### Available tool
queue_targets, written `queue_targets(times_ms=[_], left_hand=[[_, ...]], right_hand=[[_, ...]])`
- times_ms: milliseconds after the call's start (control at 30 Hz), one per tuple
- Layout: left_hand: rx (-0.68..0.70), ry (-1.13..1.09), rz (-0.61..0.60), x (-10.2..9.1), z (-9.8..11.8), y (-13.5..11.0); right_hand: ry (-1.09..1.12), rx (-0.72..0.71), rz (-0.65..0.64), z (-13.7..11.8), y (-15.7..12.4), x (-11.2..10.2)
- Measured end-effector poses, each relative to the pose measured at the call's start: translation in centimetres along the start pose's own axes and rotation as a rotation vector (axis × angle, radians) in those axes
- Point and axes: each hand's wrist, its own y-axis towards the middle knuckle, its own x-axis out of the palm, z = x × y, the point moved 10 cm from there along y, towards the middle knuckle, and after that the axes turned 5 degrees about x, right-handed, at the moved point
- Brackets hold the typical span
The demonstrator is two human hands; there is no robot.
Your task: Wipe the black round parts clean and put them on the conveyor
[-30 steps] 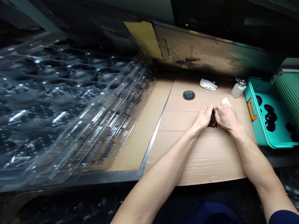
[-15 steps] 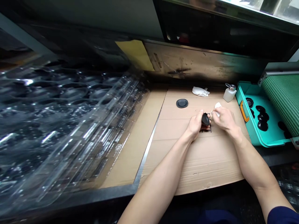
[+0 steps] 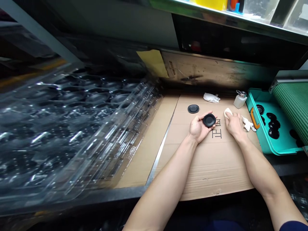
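My left hand lies palm up on the cardboard sheet and cradles a round black rubber disc in its fingers. To the right, my right hand rests on the cardboard, pinching a white cloth at its fingertips. A looser white wipe lies just beyond that hand. A matching black disc sits flat on the cardboard, apart from both hands. Between the hands, dark printed characters mark the cardboard.
A teal bin with several black discs stands at the right, beside a green ribbed mat. A white dispensing bottle and crumpled white bag lie behind. Stacked clear plastic trays fill the left.
My hands have moved apart, and the disc now lies face up in my left hand. The cloth has gone right with my right hand, uncovering the printed characters. The view has shifted slightly.
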Motion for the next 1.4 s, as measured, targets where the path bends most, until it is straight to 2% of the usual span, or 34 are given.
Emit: queue_targets(times_ms=[67, 167, 233, 300, 467, 600, 733, 867, 967, 1100, 1267, 1333, 1400], left_hand=[[0.034, -0.034, 0.031, -0.4, 0.2, 0.3], [0.057, -0.086, 0.059, -0.7, 0.2, 0.7], [0.039, -0.098, 0.061, -0.8, -0.1, 0.8], [0.025, -0.099, 0.057, -0.8, -0.3, 0.9], [0.068, -0.094, 0.077, -1.1, -0.1, 1.0], [0.038, -0.089, 0.092, -1.3, -0.5, 1.2], [0.064, -0.093, 0.096, -1.5, -0.1, 1.2], [0.03, -0.087, 0.085, -1.6, -0.5, 1.2], [0.057, -0.084, 0.096, -1.7, -0.3, 1.3], [0.078, -0.084, 0.045, -0.9, -0.2, 1.2], [0.113, -0.07, 0.001, 0.1, -0.6, 1.0], [0.131, -0.053, 0.014, 0.2, -0.9, 0.9], [0.173, -0.048, 0.037, 0.2, -0.9, 0.7]], right_hand=[[0.134, -0.058, 0.071, -1.7, -0.8, -0.5], [0.277, -0.217, 0.145, -5.8, -3.4, -0.6], [0.271, -0.295, 0.162, -8.4, -4.9, -0.2], [0.222, -0.319, 0.168, -9.7, -5.5, 0.2], [0.144, -0.203, 0.186, -8.4, -4.3, 0.1], [0.124, -0.296, 0.148, -9.1, -4.7, 0.1], [0.093, -0.206, 0.12, -8.7, -4.7, 0.4], [0.111, -0.308, 0.126, -9.4, -4.7, 0.4], [0.211, -0.219, 0.188, -7.2, -3.4, -0.7], [0.511, -0.17, 0.258, -4.9, -2.5, -2.6], [0.671, -0.12, 0.024, -5.0, -2.5, -0.9], [0.648, -0.056, -0.008, -5.1, -2.5, -0.4], [0.628, -0.001, 0.015, -5.1, -2.4, -0.3]])
